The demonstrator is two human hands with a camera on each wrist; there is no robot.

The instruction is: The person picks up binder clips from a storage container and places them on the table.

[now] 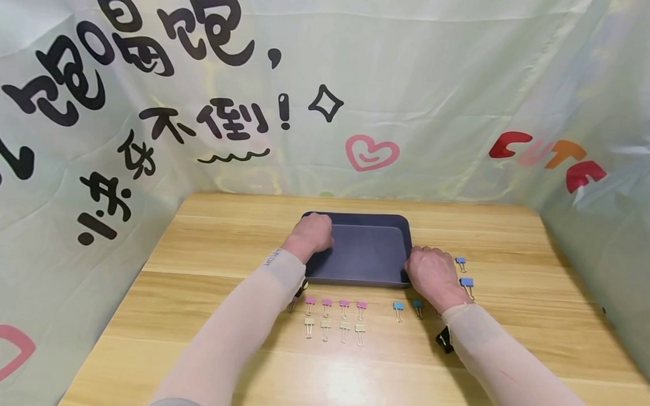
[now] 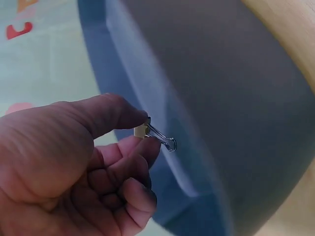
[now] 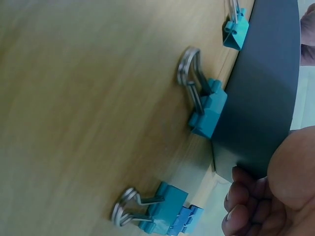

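Observation:
A dark grey tray (image 1: pixel 363 253) lies on the wooden table in the head view. My left hand (image 1: pixel 311 232) is over its left side. In the left wrist view, that hand's thumb and fingers pinch a small pale yellow binder clip (image 2: pixel 141 130) with silver wire handles, above the tray (image 2: pixel 236 98). My right hand (image 1: pixel 433 271) grips the tray's right edge near the front corner; in the right wrist view its fingers (image 3: pixel 237 199) curl at the tray wall (image 3: pixel 256 98). Its thumb is hidden there. Teal binder clips (image 3: pixel 209 110) lie beside that wall.
Pink binder clips (image 1: pixel 327 303) form a row in front of the tray, with a row of pale yellow clips (image 1: pixel 326 325) nearer. Blue clips (image 1: pixel 467 282) lie right of my right hand. A printed cloth (image 1: pixel 444 99) stands behind and beside the table (image 1: pixel 204 234).

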